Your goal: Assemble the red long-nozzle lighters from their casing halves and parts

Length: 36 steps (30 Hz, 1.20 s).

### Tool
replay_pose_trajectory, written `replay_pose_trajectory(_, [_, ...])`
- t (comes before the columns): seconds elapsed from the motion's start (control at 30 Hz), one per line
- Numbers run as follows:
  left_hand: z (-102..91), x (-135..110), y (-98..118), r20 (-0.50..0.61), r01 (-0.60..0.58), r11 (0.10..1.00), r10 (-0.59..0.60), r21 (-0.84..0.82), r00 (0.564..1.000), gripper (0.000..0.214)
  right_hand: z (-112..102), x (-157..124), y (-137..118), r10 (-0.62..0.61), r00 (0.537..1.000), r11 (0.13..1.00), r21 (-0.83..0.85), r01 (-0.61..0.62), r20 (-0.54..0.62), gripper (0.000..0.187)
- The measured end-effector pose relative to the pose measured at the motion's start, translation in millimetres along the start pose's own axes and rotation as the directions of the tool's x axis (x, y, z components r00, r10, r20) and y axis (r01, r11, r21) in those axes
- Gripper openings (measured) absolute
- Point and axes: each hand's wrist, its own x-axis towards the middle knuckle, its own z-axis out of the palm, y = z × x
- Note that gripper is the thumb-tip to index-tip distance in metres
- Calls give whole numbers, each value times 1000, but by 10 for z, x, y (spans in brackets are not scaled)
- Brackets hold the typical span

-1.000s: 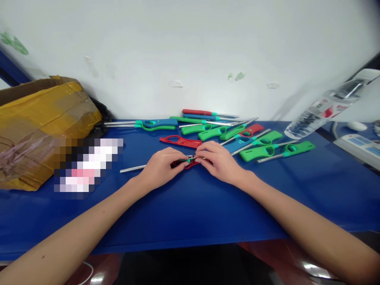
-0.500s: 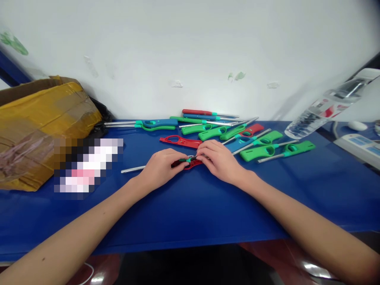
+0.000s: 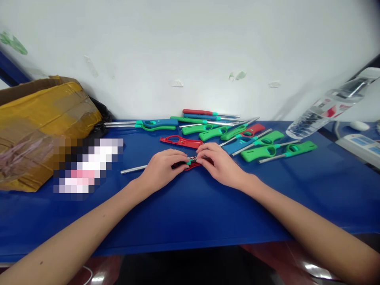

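Observation:
An opened red stick lighter [image 3: 193,165] lies between my hands, its metal tube [image 3: 133,170] sticking out to the left. My left hand [image 3: 162,168] is closed around its front part, near the turquoise collar. With fingers pinched, my right hand [image 3: 220,164] works at the inner parts of the handle; thin wires show between the hands, though the fingertips hide most of what is there. Just behind lies a loose red handle half [image 3: 187,143], its hollow inside facing up, touched by neither hand.
Several green lighters [image 3: 258,153], blue and red ones among them, lie behind and to the right. A blue lighter [image 3: 162,123] rests at the wall. At left is a taped cardboard box [image 3: 44,130]; at right a water bottle [image 3: 326,107] and a white power strip [image 3: 363,146].
My right hand has shifted very slightly at the handle, its fingers a little lower. The left hand keeps its hold, and the lighter stays in place.

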Motion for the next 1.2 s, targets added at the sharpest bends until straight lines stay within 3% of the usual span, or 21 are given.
replay_pose_trajectory(0.23, [-36,33,64,50,144,989,-142,-44,989,38,10,-19,-42,34,999,998,57,-32,-38,7])
replay_pose_trajectory(0.5, [-32,20,47,49,81,995,-78,-64,996,22,2,-23,-13,38,998,999,26,-37,-45,16])
replay_pose_trajectory(0.9, [-60,30,63,112,110,991,-101,-81,989,22,-62,-22,48,-39,997,999,-11,39,-63,8])
replay_pose_trajectory(1.07, [-71,21,88,123,58,998,-54,-24,991,28,-57,-10,34,-50,997,999,2,50,-65,9])
replay_pose_trajectory(1.2, [-55,49,94,71,-88,996,88,-6,994,21,-58,-6,19,-73,994,997,13,74,-85,11])
